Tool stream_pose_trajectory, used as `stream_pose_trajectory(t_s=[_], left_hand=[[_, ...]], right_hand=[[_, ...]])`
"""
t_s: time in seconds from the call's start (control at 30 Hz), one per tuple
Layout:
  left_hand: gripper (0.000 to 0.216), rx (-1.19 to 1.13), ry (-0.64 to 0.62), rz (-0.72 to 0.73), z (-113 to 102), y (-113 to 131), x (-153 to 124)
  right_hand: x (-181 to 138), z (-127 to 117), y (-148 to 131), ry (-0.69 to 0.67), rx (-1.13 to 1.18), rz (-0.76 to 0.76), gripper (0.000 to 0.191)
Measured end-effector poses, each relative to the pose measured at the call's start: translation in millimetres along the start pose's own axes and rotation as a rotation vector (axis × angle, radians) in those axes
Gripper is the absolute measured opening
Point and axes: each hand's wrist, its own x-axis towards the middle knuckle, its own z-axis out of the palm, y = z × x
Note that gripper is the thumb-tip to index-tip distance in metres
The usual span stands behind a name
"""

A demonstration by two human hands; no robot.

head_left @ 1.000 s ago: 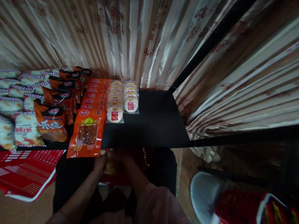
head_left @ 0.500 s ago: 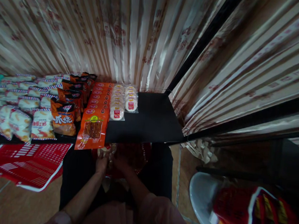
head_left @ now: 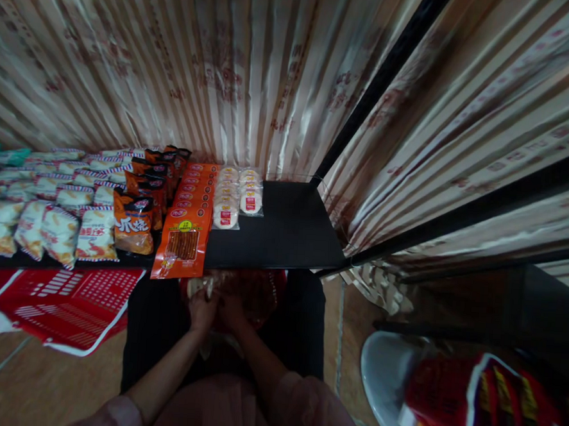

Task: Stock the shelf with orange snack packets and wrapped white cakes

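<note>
Both hands are low over my lap, close together in front of the black shelf edge. My left hand (head_left: pixel 202 312) has its fingers curled at a pale, clear-wrapped packet (head_left: pixel 196 284) partly hidden by the shelf. Beside it, my right hand (head_left: pixel 230 309) reaches into a dark red bag or basket (head_left: pixel 263 295) between my knees; its fingertips are in shadow. On the black shelf (head_left: pixel 288 232) above lie two short rows of round white cracker packets (head_left: pixel 225 216). Left of them stands an overlapping row of orange snack-stick packets (head_left: pixel 181 242).
Orange-and-black snack bags (head_left: pixel 134 226) and several white snack bags (head_left: pixel 97 234) line the shelf's left. Below is a red basket (head_left: pixel 67 302). At right, a grey-white basin (head_left: pixel 385 367) holds red packages (head_left: pixel 447 390). Black frame bars (head_left: pixel 481 222) and a striped curtain (head_left: pixel 254 76) surround the shelf.
The view has shifted slightly, so shelf goods at left sit further right. My hands remain low together, with the left hand drawn slightly closer to the right and the pale packet less visible.
</note>
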Motion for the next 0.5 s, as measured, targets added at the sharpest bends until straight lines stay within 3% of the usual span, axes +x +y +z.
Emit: stream_pose_trajectory(t_s=[0.13,0.23,0.5], left_hand=[[0.019,0.138,0.065,0.077,-9,-4,4],[0.014,0.085,0.081,0.087,-11,-7,3],[0.016,-0.091,0.091,-0.084,-26,6,-6]], right_hand=[[-7,-2,-3,-0.016,0.008,0.020,0.042],[-9,-3,-6,-0.064,-0.002,-0.002,0.045],[-5,-4,-11,0.026,0.080,-0.043,0.041]])
